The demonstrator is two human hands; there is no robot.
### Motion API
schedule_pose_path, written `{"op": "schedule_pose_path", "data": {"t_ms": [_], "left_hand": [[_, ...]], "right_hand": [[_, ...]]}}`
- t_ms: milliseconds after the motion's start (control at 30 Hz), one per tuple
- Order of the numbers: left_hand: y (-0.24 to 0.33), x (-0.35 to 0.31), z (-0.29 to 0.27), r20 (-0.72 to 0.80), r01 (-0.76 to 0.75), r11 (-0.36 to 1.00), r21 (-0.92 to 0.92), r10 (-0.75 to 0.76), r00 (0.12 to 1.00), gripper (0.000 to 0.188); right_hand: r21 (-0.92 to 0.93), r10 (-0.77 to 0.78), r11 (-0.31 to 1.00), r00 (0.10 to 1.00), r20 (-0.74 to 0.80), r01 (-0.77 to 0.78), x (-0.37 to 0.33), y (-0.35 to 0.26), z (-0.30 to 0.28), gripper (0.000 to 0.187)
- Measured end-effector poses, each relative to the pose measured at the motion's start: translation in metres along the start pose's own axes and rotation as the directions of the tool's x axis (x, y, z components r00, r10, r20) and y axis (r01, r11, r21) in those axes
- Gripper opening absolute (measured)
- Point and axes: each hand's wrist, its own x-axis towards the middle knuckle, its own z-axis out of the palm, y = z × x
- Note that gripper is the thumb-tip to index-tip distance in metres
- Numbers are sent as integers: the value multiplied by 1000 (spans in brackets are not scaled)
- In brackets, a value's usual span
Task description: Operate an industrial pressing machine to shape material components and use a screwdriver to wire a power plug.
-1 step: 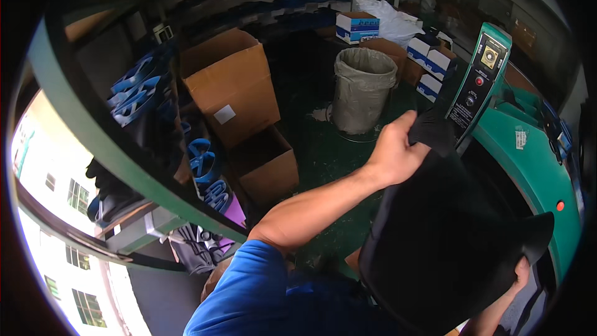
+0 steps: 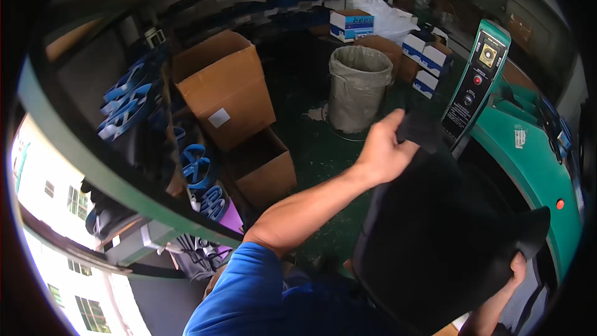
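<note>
At centre frame the left hand (image 2: 382,149) has its grip closed on the upper corner of a large black flexible sheet (image 2: 441,236); the right hand (image 2: 517,267), lower right, pinches its opposite corner beside the green machine (image 2: 535,162).

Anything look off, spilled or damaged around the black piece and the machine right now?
Mostly nothing. The left hand and right hand hold the black sheet by opposite corners beside the green machine. One small oddity: a pale patch on the floor at the base of the lined bin, possibly a spill.
</note>
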Motion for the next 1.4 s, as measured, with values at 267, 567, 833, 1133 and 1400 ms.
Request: {"op": "schedule_pose_path", "data": {"t_ms": [267, 567, 833, 1133, 1400], "left_hand": [[-124, 86, -119, -87, 173, 962, 213, -157, 984, 21], [-279, 106, -240, -171, 387, 908, 159, -360, 917, 22], [-320, 100, -330, -327, 534, 834, 140, -470, 820, 27], [-330, 114, -406, -436, 486, 839, 244, -352, 828, 23], [-354, 199, -446, -496, 483, 838, 254, -316, 809, 19]], "right_hand": [[-331, 211, 918, 976, -53, -217, 106, 101, 24, 58], [-266, 504, 774, 813, -292, -575, 184, 228, 102, 54], [-342, 612, 714, 781, -119, -611, 241, 309, 141, 48], [-405, 688, 642, 723, -71, -651, 302, 373, 166, 42], [-362, 695, 684, 716, 59, -634, 397, 419, 192, 41]]}}
